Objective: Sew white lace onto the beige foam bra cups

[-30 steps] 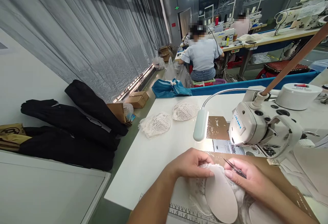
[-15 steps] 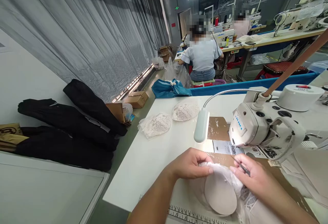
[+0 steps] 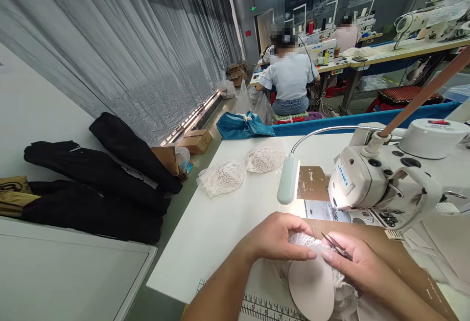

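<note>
My left hand (image 3: 274, 239) pinches the top edge of a pale oval pad (image 3: 311, 286) that is wrapped in white lace (image 3: 304, 240). My right hand (image 3: 358, 267) grips the other side of the same piece and also holds small thread snips (image 3: 336, 246), their tips pointing toward the lace edge. Both hands work just in front of the white sewing machine (image 3: 385, 184), under its gooseneck lamp (image 3: 288, 184).
Two bundles of white lace pieces (image 3: 223, 178) (image 3: 265, 158) lie further back on the white table (image 3: 205, 233). A printed ruler (image 3: 264, 309) runs along the front edge. Black fabric rolls (image 3: 99, 179) lie on the left. A seated person (image 3: 290, 79) works at another bench behind.
The pad and lace have been turned and shifted slightly between my hands. The snips have come back to the lace edge near my left fingertips.
</note>
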The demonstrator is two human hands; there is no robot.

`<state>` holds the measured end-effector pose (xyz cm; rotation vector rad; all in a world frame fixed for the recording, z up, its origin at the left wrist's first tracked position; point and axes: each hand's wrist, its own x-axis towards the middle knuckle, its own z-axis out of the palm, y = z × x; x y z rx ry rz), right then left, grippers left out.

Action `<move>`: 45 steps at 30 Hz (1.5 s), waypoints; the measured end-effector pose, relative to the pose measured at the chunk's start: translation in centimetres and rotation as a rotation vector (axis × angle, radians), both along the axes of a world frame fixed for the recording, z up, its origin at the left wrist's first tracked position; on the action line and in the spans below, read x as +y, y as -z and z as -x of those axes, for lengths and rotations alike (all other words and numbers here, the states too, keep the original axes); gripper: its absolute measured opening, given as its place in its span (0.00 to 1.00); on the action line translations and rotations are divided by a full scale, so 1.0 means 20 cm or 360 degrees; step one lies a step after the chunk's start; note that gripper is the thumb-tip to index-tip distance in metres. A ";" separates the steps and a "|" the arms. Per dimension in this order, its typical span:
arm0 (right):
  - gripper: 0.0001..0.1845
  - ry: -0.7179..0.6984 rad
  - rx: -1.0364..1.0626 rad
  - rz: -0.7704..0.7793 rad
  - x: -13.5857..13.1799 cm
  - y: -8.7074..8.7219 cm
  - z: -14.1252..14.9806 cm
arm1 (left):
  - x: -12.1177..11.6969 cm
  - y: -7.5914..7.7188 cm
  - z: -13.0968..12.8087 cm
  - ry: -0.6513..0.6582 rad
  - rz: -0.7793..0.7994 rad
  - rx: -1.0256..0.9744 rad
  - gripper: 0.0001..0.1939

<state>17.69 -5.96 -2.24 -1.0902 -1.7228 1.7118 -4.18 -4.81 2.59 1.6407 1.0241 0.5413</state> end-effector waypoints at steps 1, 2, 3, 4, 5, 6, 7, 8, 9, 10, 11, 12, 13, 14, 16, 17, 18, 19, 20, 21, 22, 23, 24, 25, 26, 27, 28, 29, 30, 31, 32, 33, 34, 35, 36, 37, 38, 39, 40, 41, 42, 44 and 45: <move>0.24 0.0040 0.0021 0.0008 0.00 0.01 0.00 | 0.00 -0.01 0.00 -0.0024 -0.0050 -0.0006 0.24; 0.23 0.0078 0.0024 0.0000 0.00 0.01 -0.01 | 0.00 -0.01 0.00 -0.0034 -0.0091 -0.0014 0.26; 0.23 0.0097 0.0013 -0.0017 0.00 0.01 -0.01 | 0.00 -0.01 0.00 -0.0032 -0.0118 -0.0022 0.26; 0.22 0.0097 -0.0008 -0.0035 0.00 0.01 -0.01 | 0.00 -0.01 -0.01 -0.0021 -0.0119 -0.0035 0.26; 0.22 0.0084 -0.0032 -0.0055 0.00 0.00 -0.02 | 0.00 0.00 -0.02 -0.0007 -0.0095 -0.0056 0.24; 0.21 0.0065 -0.0055 -0.0075 0.00 0.00 -0.02 | 0.00 0.01 -0.02 -0.0002 -0.0051 -0.0072 0.22; 0.21 0.0046 -0.0075 -0.0098 0.00 -0.01 -0.02 | 0.00 0.03 -0.03 -0.0010 0.0005 -0.0076 0.20; 0.22 0.0024 -0.0101 -0.0124 0.00 -0.02 -0.03 | 0.00 0.04 -0.04 -0.0026 0.0069 -0.0071 0.18; 0.21 0.0018 -0.0134 -0.0153 0.01 -0.03 -0.03 | 0.00 0.06 -0.05 -0.0044 0.0136 -0.0060 0.17; 0.21 0.0033 -0.0171 -0.0180 0.01 -0.03 -0.03 | 0.00 0.07 -0.05 -0.0051 0.0197 -0.0051 0.17; 0.20 0.0063 -0.0200 -0.0206 0.01 -0.03 -0.03 | 0.00 0.08 -0.06 -0.0048 0.0247 -0.0051 0.16; 0.19 0.0114 -0.0218 -0.0227 0.01 -0.03 -0.03 | 0.01 0.08 -0.06 -0.0038 0.0285 -0.0065 0.16; 0.18 0.0188 -0.0228 -0.0237 0.01 -0.03 -0.03 | 0.01 0.09 -0.06 -0.0027 0.0314 -0.0090 0.16; 0.17 0.0281 -0.0232 -0.0243 0.01 -0.03 -0.03 | 0.01 0.08 -0.05 -0.0022 0.0335 -0.0121 0.15; 0.17 0.0448 -0.0232 -0.0247 0.00 -0.03 -0.04 | 0.02 0.07 -0.05 -0.0032 0.0370 -0.0181 0.15; 0.19 0.0496 -0.0222 -0.0232 0.00 -0.03 -0.05 | 0.02 0.07 -0.04 -0.0044 0.0394 -0.0207 0.15; 0.20 0.0512 -0.0206 -0.0203 0.01 -0.04 -0.06 | 0.02 0.07 -0.04 -0.0051 0.0415 -0.0231 0.16; 0.21 0.0496 -0.0177 -0.0169 0.01 -0.05 -0.07 | 0.02 0.06 -0.04 -0.0051 0.0432 -0.0250 0.16; 0.22 0.0445 -0.0140 -0.0126 0.01 -0.06 -0.08 | 0.02 0.06 -0.04 -0.0046 0.0439 -0.0261 0.17; 0.23 0.0363 -0.0109 -0.0077 0.01 -0.07 -0.09 | 0.02 0.06 -0.04 -0.0033 0.0436 -0.0268 0.18; 0.23 0.0266 -0.0088 -0.0040 0.02 -0.08 -0.10 | 0.01 0.05 -0.04 -0.0016 0.0432 -0.0275 0.19; 0.24 0.0165 -0.0073 -0.0016 0.02 -0.08 -0.11 | 0.01 0.05 -0.04 0.0002 0.0429 -0.0284 0.20; 0.24 0.0075 -0.0059 -0.0001 0.02 -0.09 -0.12 | 0.01 0.05 -0.04 0.0018 0.0430 -0.0291 0.21; 0.24 -0.0002 -0.0037 0.0021 0.02 -0.09 -0.12 | 0.01 0.04 -0.04 0.0030 0.0433 -0.0298 0.22; 0.24 -0.0058 -0.0012 0.0048 0.03 -0.08 -0.12 | 0.01 0.04 -0.05 0.0036 0.0437 -0.0300 0.23; 0.24 -0.0092 0.0019 0.0080 0.03 -0.08 -0.12 | 0.01 0.04 -0.05 0.0038 0.0443 -0.0292 0.23; 0.24 -0.0109 0.0050 0.0111 0.03 -0.07 -0.12 | 0.01 0.04 -0.05 0.0039 0.0447 -0.0273 0.23; 0.23 -0.0115 0.0066 0.0124 0.03 -0.06 -0.11 | 0.01 0.04 -0.05 0.0048 0.0457 -0.0245 0.23; 0.23 -0.0111 0.0065 0.0111 0.02 -0.06 -0.10 | 0.01 0.04 -0.05 0.0066 0.0478 -0.0216 0.24; 0.22 -0.0111 0.0054 0.0078 0.02 -0.06 -0.09 | 0.01 0.04 -0.06 0.0086 0.0506 -0.0189 0.25; 0.22 -0.0107 0.0036 0.0033 0.02 -0.06 -0.09 | 0.01 0.05 -0.06 0.0104 0.0536 -0.0163 0.26; 0.22 -0.0101 0.0013 -0.0009 0.02 -0.06 -0.08 | 0.01 0.05 -0.06 0.0117 0.0563 -0.0142 0.27; 0.22 -0.0097 -0.0012 -0.0045 0.02 -0.07 -0.07 | 0.01 0.06 -0.06 0.0122 0.0584 -0.0127 0.28; 0.22 -0.0097 -0.0033 -0.0071 0.02 -0.07 -0.07 | 0.01 0.06 -0.06 0.0126 0.0598 -0.0118 0.28; 0.22 -0.0098 -0.0058 -0.0095 0.01 -0.07 -0.06 | 0.01 0.05 -0.06 0.0132 0.0603 -0.0117 0.29; 0.22 -0.0095 -0.0090 -0.0121 0.01 -0.07 -0.06 | 0.01 0.05 -0.06 0.0144 0.0606 -0.0117 0.29; 0.22 -0.0087 -0.0125 -0.0153 0.01 -0.07 -0.06 | 0.01 0.05 -0.06 0.0158 0.0607 -0.0118 0.29; 0.22 -0.0085 -0.0157 -0.0180 0.01 -0.07 -0.06 | 0.01 0.04 -0.06 0.0169 0.0607 -0.0120 0.29; 0.22 -0.0078 -0.0173 -0.0191 0.01 -0.07 -0.06 | 0.01 0.04 -0.06 0.0172 0.0608 -0.0117 0.28; 0.22 -0.0066 -0.0161 -0.0172 0.01 -0.06 -0.06 | 0.01 0.04 -0.07 0.0166 0.0605 -0.0113 0.28; 0.22 -0.0050 -0.0118 -0.0125 0.01 -0.06 -0.06 | 0.01 0.04 -0.07 0.0150 0.0592 -0.0110 0.27; 0.19 0.0013 0.0024 0.0013 0.01 -0.05 -0.06 | 0.01 0.06 -0.07 0.0096 0.0554 -0.0109 0.24; 0.19 0.0036 0.0078 0.0073 0.01 -0.05 -0.05 | 0.01 0.07 -0.07 0.0072 0.0537 -0.0110 0.24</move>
